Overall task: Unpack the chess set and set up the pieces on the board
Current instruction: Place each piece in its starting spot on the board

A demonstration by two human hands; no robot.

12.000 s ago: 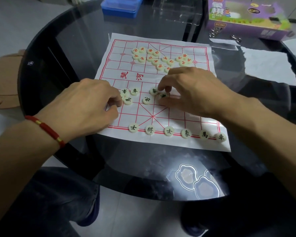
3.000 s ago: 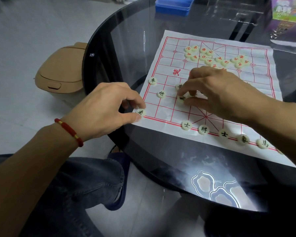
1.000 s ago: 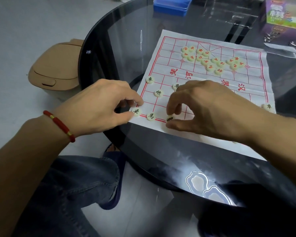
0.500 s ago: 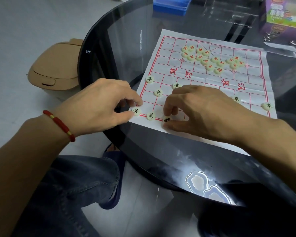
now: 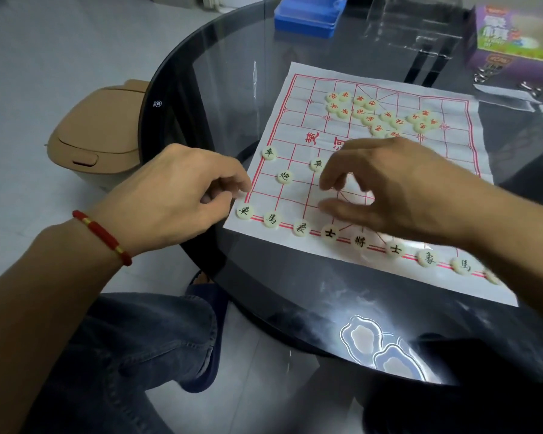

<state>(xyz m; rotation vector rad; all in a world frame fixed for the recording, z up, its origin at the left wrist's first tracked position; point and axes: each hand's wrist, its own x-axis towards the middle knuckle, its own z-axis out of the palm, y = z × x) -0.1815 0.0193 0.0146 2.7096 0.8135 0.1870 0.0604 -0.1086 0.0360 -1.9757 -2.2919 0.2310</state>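
Note:
A white paper board (image 5: 298,86) with red grid lines lies on the dark glass table (image 5: 232,73). Black-lettered round pieces (image 5: 359,241) line its near edge in a row. Three more stand further in: two soldiers (image 5: 269,152) and a cannon (image 5: 284,176). Red-lettered pieces (image 5: 370,115) lie in a loose heap at the far side. My left hand (image 5: 182,195) rests at the board's near left corner, fingers curled beside the corner piece (image 5: 244,210), holding nothing I can see. My right hand (image 5: 389,189) hovers over the board, thumb and fingers apart, empty.
A blue plastic box (image 5: 308,17), a clear lid (image 5: 414,29) and the purple game carton (image 5: 521,36) stand at the table's far side. A tan bin (image 5: 98,136) sits on the floor to the left. My knees are under the near rim.
My right hand has let go of the piece at the near edge and lifted away with fingers spread. The near row now shows fully. My left hand stays at the corner.

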